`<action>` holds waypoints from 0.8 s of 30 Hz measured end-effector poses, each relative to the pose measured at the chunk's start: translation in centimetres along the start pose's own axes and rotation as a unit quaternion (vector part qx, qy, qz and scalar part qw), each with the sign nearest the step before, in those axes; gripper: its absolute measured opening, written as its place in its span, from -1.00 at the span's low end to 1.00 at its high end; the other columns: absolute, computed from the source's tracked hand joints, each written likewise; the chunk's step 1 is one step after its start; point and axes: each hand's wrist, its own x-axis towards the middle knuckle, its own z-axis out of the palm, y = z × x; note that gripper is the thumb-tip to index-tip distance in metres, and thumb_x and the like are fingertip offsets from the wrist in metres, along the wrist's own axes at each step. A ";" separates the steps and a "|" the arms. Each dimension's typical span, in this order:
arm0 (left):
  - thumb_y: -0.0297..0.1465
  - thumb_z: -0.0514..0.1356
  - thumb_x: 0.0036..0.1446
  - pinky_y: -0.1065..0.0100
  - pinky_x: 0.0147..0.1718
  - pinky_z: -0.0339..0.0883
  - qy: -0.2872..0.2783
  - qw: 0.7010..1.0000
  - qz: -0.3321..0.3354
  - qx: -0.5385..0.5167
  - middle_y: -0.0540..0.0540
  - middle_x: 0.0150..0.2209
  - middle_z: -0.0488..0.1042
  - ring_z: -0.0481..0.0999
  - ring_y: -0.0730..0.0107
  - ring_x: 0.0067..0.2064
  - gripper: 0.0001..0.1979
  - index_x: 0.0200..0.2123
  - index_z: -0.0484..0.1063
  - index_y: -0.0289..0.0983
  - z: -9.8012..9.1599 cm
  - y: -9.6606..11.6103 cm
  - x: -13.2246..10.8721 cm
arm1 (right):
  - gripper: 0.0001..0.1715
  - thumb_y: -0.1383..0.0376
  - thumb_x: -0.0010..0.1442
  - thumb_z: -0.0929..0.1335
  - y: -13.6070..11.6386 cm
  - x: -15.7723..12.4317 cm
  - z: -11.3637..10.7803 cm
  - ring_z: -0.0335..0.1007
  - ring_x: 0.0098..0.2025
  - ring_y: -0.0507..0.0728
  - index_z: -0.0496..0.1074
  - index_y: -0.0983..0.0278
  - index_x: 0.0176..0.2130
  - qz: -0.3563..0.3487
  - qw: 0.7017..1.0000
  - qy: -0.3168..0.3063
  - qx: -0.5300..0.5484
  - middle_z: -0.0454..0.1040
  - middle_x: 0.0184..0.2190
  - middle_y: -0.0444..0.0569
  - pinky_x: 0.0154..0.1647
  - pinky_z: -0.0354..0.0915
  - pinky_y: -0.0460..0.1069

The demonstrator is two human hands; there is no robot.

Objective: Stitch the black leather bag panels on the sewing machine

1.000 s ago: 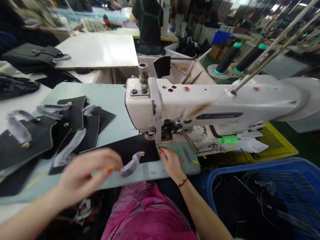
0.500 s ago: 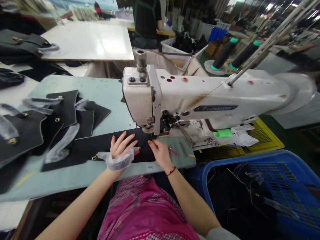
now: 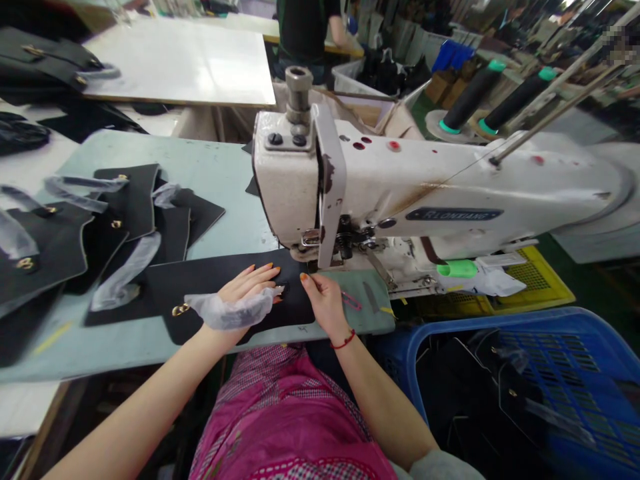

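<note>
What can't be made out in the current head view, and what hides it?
All in the head view:
Flat black panel: part covered by the left hand.
Handle on that hand: its surface veiled by cloudy white plastic wrapping.
Needle tip: too small and dark under the white metal sewing machine.
Right hand: palm hidden by the hand itself.
Dark-shirted co-worker: head cut off by top edge.

Cool light in here, seemingly from overhead, falls fairly evenly over the pale green bench (image 3: 215,160); it glares off the white tabletop (image 3: 200,60) behind and leaves a softer sheen on the sewing machine (image 3: 440,173); beneath the bench all turns murky, and the blue basket (image 3: 409,363) is deeply shadowed inside; the far workroom blurs, the edges stretch and smear, and a patch at upper right is pixelated.
</note>
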 end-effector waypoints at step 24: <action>-0.07 0.02 0.31 0.02 0.26 0.23 -0.048 0.999 -0.022 -0.015 -0.18 0.02 0.58 0.51 0.09 0.12 -0.58 -0.19 0.54 -0.23 -2.8 -0.1 3.9 | -0.59 0.05 0.35 0.26 -0.2 -3.3 -0.5 0.46 -0.45 0.05 0.33 0.26 -0.42 0.039 0.997 -0.057 0.027 0.39 -0.54 -0.13 -0.52 0.17 -0.13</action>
